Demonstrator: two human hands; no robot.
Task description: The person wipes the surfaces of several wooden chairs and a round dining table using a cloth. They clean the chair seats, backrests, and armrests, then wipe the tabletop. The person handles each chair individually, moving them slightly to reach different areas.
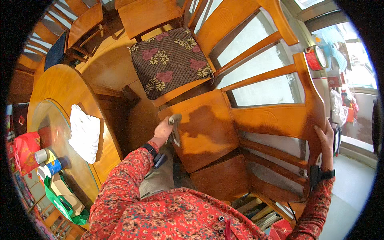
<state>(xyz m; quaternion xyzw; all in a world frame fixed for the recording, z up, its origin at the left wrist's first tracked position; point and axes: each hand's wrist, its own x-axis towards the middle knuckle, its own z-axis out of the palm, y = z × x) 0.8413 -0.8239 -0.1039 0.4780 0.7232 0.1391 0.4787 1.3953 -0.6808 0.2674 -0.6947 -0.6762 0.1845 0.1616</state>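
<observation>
My left hand (163,131) is closed around a greyish-brown cloth (176,132), part of which hangs down below the fingers. The cloth is at the left edge of a bare wooden chair seat (207,120). A dark shadow falls across that seat. Over at the right, my right hand (326,136) grips the top rail of a wooden chair back (313,102), its thumb on the near face and the other fingers largely hidden behind the rail. Beyond the bare seat, a chair carries a brown striped cushion (171,63) with a floral pattern.
On the left stands a round wooden table (57,81) bearing a white cloth (85,133), a blue can (54,166), a green bag (58,198) and a red bag (27,151). More wooden chairs (150,15) stand at the far side. Books (264,216) lie beneath at lower right.
</observation>
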